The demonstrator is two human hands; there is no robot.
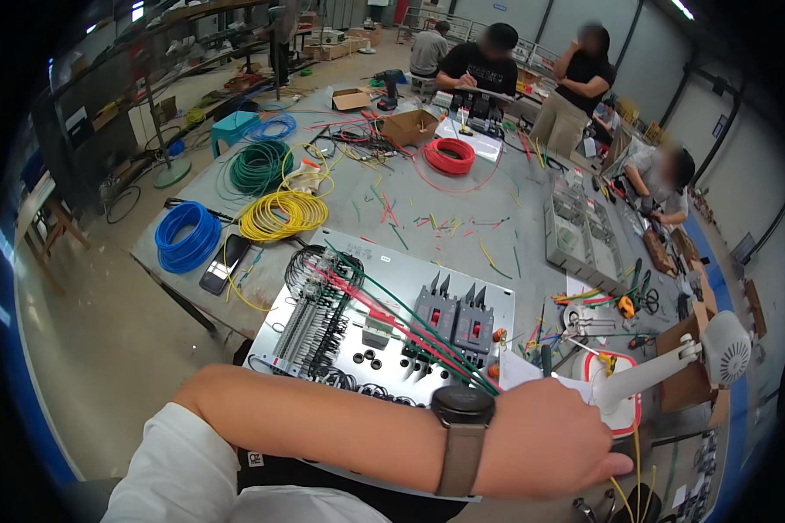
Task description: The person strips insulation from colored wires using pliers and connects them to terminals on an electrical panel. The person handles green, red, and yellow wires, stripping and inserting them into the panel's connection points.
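Note:
My left hand (pixel 545 440) reaches across the front of a metal electrical panel (pixel 480 270), a watch (pixel 462 405) on its wrist. The fingers curl under and are closed; what they hold, if anything, is hidden. A thin yellow wire (pixel 621 497) shows just below the thumb. Red wires (pixel 392 322) and green wires (pixel 410 315) run from a bundle at the panel's upper left down to the wrist, where they pass out of sight. Two grey circuit breakers (pixel 453 318) and a row of terminal blocks (pixel 301 331) are mounted on the panel. My right hand is not in view.
A white desk fan (pixel 654 370) stands right of my hand. Coils of blue (pixel 186 237), yellow (pixel 283 216), green (pixel 262 166) and red wire (pixel 449 157) lie across the table, with a phone (pixel 225 264) and wire scraps. Grey enclosures (pixel 580 235) sit at right. Several people work beyond.

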